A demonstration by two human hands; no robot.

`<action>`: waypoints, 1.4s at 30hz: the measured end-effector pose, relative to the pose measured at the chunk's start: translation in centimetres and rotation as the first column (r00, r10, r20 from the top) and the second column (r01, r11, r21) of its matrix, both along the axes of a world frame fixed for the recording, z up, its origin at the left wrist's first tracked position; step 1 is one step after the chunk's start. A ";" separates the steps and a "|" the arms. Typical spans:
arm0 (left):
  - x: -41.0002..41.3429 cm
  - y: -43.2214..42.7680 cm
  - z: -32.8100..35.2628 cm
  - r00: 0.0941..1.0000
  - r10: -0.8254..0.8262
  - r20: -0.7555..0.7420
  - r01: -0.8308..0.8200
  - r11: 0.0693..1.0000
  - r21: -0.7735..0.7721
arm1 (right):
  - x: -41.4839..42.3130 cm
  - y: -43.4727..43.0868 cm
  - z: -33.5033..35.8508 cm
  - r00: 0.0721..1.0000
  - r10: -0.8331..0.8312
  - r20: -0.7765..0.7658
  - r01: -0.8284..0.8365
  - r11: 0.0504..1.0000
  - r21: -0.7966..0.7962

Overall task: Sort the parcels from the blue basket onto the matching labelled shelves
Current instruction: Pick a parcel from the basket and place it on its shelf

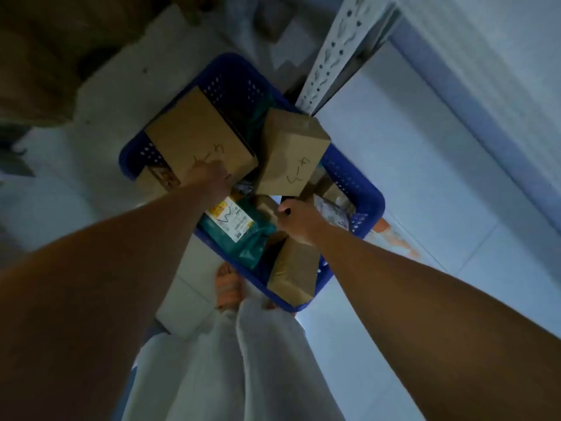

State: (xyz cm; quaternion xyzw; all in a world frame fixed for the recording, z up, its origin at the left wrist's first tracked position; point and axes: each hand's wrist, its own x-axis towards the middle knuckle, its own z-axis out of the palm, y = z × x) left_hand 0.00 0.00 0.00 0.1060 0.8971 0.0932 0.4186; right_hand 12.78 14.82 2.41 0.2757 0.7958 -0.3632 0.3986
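1. A blue basket (353,174) sits on pale floor tiles, packed with parcels.
2. The left hand (212,180) reaches onto the near edge of a large flat cardboard box (197,138) with handwriting; whether it grips is unclear.
3. A teal mailer bag (243,235) with a printed label lies between the arms.
4. A smaller brown parcel (291,153) stands tilted beside the large box.
5. The right hand (299,220) is clenched over another brown parcel (294,275); whether it holds anything is unclear.
6. A perforated metal shelf upright (337,53) rises behind the basket.

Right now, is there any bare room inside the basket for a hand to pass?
Hardly. The blue basket is crowded: large cardboard box, tilted box, green mailer bag. Bare floor lies right of it, beside the white shelf post.
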 end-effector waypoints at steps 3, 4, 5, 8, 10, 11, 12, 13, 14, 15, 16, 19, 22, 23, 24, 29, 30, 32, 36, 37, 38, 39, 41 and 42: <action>0.5 -0.2 -2.1 0.999 0.043 -0.003 -0.043 0.998 -0.050 | -1.3 -0.8 -2.4 0.996 -0.081 0.032 0.082 0.996 -0.023; 1.0 -0.2 -2.9 0.998 0.059 -0.017 -0.060 0.997 -0.052 | -1.7 -1.0 -3.4 0.994 -0.107 0.035 0.108 0.993 -0.039; 1.4 -0.2 -3.4 0.995 0.097 -0.021 -0.098 0.994 -0.058 | -2.3 -1.4 -4.2 0.989 -0.142 0.042 0.145 0.987 -0.066; 1.5 -0.6 -5.5 0.932 0.361 -0.021 -0.362 0.930 -0.068 | -3.9 -2.7 -6.7 0.940 -0.338 0.042 0.340 0.928 -0.151; 1.5 -1.1 -6.8 0.845 0.534 -0.003 -0.534 0.844 -0.052 | -4.9 -3.3 -8.1 0.934 -0.357 0.026 0.356 0.919 -0.171; 1.6 -1.3 -7.4 0.814 0.581 0.005 -0.581 0.814 -0.020 | -5.4 -3.6 -8.5 0.937 -0.348 0.026 0.347 0.922 -0.170; 1.7 -1.5 -7.9 0.791 0.612 0.008 -0.612 0.790 0.030 | -5.9 -3.8 -8.8 0.939 -0.342 0.029 0.342 0.927 -0.155; 1.8 -1.6 -8.2 0.774 0.633 0.008 -0.632 0.772 0.076 | -6.4 -4.0 -9.3 0.934 -0.356 0.031 0.357 0.923 -0.144; 2.0 -1.8 -8.6 0.768 0.640 -0.001 -0.636 0.763 0.114 | -6.9 -4.3 -9.6 0.918 -0.393 0.042 0.395 0.907 -0.145; 2.1 -1.9 -8.7 0.774 0.632 -0.018 -0.624 0.769 0.139 | -7.3 -4.6 -10.0 0.896 -0.441 0.057 0.444 0.884 -0.148; 2.3 -2.0 -8.8 0.788 0.614 -0.037 -0.603 0.783 0.154 | -7.7 -5.0 -10.3 0.867 -0.494 0.069 0.499 0.853 -0.151; 3.7 -2.4 -8.5 0.896 0.432 -0.107 -0.415 0.897 0.153 | -8.6 -6.0 -10.9 0.760 -0.640 0.118 0.650 0.738 -0.183; 5.2 -2.8 -8.2 0.958 0.244 -0.154 -0.219 0.962 0.163 | -9.1 -6.9 -11.4 0.592 -0.788 0.166 0.799 0.549 -0.245; 5.5 -3.0 -8.2 0.962 0.227 -0.150 -0.200 0.964 0.176 | -9.4 -7.2 -11.4 0.535 -0.825 0.180 0.834 0.482 -0.269; 5.8 -3.1 -8.2 0.965 0.216 -0.145 -0.187 0.964 0.191 | -9.7 -7.4 -11.5 0.488 -0.853 0.188 0.858 0.428 -0.285; 6.0 -4.6 -7.6 0.945 0.248 -0.212 -0.198 0.952 0.232 | -11.2 -8.3 -10.5 0.552 -0.834 0.014 0.806 0.529 -0.266; 5.7 -5.2 -7.3 0.942 0.240 -0.235 -0.186 0.955 0.229 | -11.2 -8.4 -10.2 0.589 -0.807 -0.048 0.776 0.582 -0.242; 4.9 -6.3 -6.3 0.946 0.182 -0.267 -0.136 0.974 0.179 | -10.8 -8.1 -9.0 0.618 -0.771 -0.153 0.742 0.637 -0.208; 2.8 -7.5 -2.5 0.948 0.129 -0.292 -0.106 0.990 0.091 | -9.4 -6.0 -5.6 0.643 -0.714 -0.276 0.689 0.697 -0.198; 2.1 -7.4 -1.2 0.946 0.124 -0.301 -0.100 0.991 0.093 | -9.1 -5.4 -4.4 0.672 -0.677 -0.300 0.658 0.732 -0.178; 1.3 -7.1 0.1 0.941 0.115 -0.318 -0.084 0.991 0.109 | -8.9 -4.8 -3.2 0.701 -0.631 -0.332 0.621 0.769 -0.151; 0.4 -6.6 1.5 0.935 0.101 -0.340 -0.059 0.989 0.134 | -8.8 -4.1 -1.6 0.733 -0.579 -0.357 0.577 0.807 -0.125; -1.2 -5.0 4.6 0.921 0.050 -0.386 0.024 0.983 0.183 | -8.4 -2.6 1.6 0.782 -0.471 -0.409 0.484 0.872 -0.079; -1.9 -4.0 6.4 0.910 -0.005 -0.414 0.093 0.977 0.193 | -8.1 -1.9 3.3 0.804 -0.402 -0.438 0.424 0.904 -0.050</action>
